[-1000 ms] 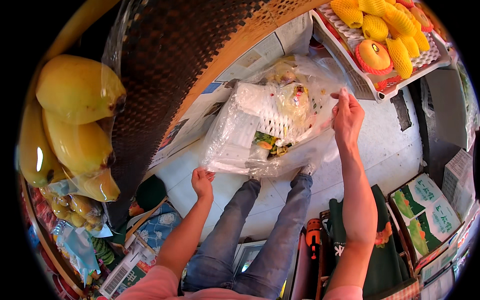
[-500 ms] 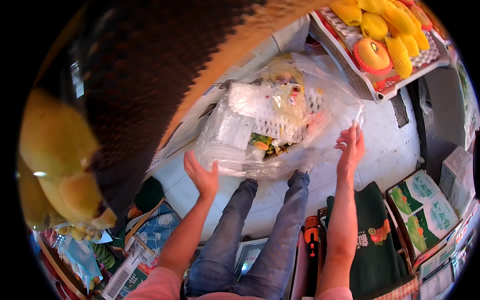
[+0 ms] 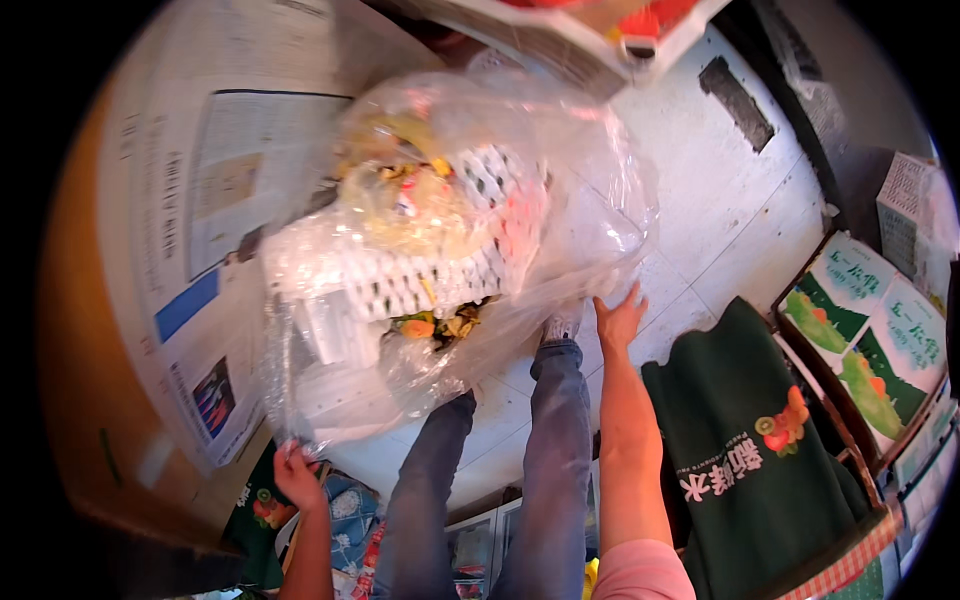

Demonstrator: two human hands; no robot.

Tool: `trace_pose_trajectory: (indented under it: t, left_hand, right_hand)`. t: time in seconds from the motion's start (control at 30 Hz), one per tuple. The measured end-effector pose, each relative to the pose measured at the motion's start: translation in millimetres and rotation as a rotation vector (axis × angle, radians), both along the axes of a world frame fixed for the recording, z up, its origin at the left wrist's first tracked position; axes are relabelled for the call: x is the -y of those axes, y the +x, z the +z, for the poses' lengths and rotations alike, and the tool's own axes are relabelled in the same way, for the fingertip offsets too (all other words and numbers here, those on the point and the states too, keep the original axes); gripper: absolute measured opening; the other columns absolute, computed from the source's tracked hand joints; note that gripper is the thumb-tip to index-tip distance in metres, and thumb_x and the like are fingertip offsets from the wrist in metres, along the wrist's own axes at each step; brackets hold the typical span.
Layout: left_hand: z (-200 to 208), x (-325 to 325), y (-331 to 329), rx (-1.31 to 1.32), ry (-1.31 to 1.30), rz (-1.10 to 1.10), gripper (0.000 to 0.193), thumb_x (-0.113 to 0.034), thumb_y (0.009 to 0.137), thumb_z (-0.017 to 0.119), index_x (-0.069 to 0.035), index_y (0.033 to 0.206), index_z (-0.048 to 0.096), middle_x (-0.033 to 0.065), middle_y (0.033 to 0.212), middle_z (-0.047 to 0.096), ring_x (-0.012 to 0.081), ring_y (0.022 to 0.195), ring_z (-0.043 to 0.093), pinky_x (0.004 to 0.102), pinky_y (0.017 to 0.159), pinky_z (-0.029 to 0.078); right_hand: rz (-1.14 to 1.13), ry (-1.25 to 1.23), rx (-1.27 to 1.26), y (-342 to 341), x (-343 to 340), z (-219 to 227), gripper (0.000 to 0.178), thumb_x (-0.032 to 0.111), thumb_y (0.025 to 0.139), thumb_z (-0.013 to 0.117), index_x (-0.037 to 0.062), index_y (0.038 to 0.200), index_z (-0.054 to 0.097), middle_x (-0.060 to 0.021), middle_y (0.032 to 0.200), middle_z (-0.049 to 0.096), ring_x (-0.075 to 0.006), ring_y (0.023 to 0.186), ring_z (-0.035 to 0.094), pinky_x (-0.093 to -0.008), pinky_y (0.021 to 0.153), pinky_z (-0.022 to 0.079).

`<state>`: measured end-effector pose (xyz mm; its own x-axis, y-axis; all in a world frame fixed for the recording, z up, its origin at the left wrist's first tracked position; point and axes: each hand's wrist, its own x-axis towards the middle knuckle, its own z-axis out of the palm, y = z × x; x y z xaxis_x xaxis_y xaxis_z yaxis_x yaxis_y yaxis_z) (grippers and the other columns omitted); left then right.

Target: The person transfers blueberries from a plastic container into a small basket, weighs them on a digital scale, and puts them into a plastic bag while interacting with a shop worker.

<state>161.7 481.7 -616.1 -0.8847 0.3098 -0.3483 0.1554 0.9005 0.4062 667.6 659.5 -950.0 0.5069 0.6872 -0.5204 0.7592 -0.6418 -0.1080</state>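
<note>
A large clear plastic bag [image 3: 600, 190] lies spread over the floor in front of my feet. Through its film show white foam netting [image 3: 400, 285], crumpled yellowish wrapping [image 3: 415, 215] and plant scraps with an orange piece [image 3: 418, 328]. My left hand [image 3: 297, 478] pinches the bag's near left edge, fingers closed on the film. On the other side, my right hand [image 3: 620, 318] is open, fingers spread, just off the bag's near right edge. Whether its fingertips touch the film is unclear.
A cardboard carton with newspaper-like sheets [image 3: 180, 260] stands close on the left. At the top is a white fruit crate [image 3: 600, 60]. Right of my legs lie a dark green cloth [image 3: 750, 450] and green-and-white boxes [image 3: 860, 330]. A dark slot [image 3: 737, 103] marks the tiled floor.
My left hand has moved down and left and closed on the bag's edge. My right hand has let the bag's right side go. The view has shifted, revealing the papered carton.
</note>
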Motion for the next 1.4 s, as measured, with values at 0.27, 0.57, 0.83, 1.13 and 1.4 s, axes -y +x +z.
trace_pose_trajectory:
  t: [0.27, 0.57, 0.83, 1.13, 1.4]
  left_hand:
    - [-31, -36, 16, -0.015, -0.121, 0.017, 0.024, -0.012, 0.094, 0.048, -0.004, 0.110, 0.062, 0.0048, 0.101, 0.065, 0.0110, 0.073, 0.060, 0.0210, 0.055, 0.049]
    - [12, -76, 51, 0.035, 0.028, 0.168, 0.017, -0.015, 0.092, 0.057, -0.006, 0.105, 0.064, 0.0034, 0.088, 0.065, 0.0130, 0.073, 0.061, 0.0239, 0.057, 0.051]
    - [56, -64, 43, 0.090, 0.124, 0.309, 0.008, -0.004, 0.090, 0.058, -0.001, 0.095, 0.063, 0.0067, 0.081, 0.067, 0.0138, 0.066, 0.065, 0.0221, 0.058, 0.052]
    - [60, -92, 53, 0.179, 0.357, 0.194, 0.010, -0.002, 0.092, 0.050, -0.002, 0.087, 0.059, 0.0056, 0.077, 0.064, 0.0124, 0.065, 0.062, 0.0238, 0.062, 0.050]
    - [55, -74, 76, 0.207, 0.380, -0.088, 0.020, -0.004, 0.089, 0.058, 0.003, 0.109, 0.056, 0.0118, 0.103, 0.061, 0.0166, 0.091, 0.060, 0.0287, 0.081, 0.049]
  right_hand:
    - [0.077, 0.301, -0.259, 100, -11, -156, 0.065, 0.015, 0.066, 0.077, 0.0083, 0.125, 0.050, -0.0259, 0.122, 0.052, -0.0435, 0.097, 0.059, -0.0495, 0.081, 0.051]
    - [-0.508, 0.565, -0.237, 18, 31, -8, 0.028, 0.014, 0.079, 0.073, 0.0000, 0.101, 0.064, -0.0149, 0.094, 0.065, -0.0262, 0.084, 0.063, -0.0375, 0.077, 0.053]
    - [0.148, 0.908, -0.891, -157, -39, 300, 0.034, 0.025, 0.083, 0.074, -0.0033, 0.100, 0.063, -0.0144, 0.124, 0.036, -0.0335, 0.098, 0.059, -0.0428, 0.084, 0.051]
    - [0.751, 0.345, -1.011, -331, -28, 307, 0.082, 0.023, 0.073, 0.080, -0.0027, 0.138, 0.038, -0.0241, 0.133, 0.046, -0.0409, 0.118, 0.049, -0.0432, 0.097, 0.044]
    - [0.435, 0.664, -0.757, -253, -54, 288, 0.079, 0.019, 0.075, 0.079, -0.0028, 0.138, 0.036, -0.0239, 0.143, 0.033, -0.0393, 0.132, 0.034, -0.0458, 0.108, 0.030]
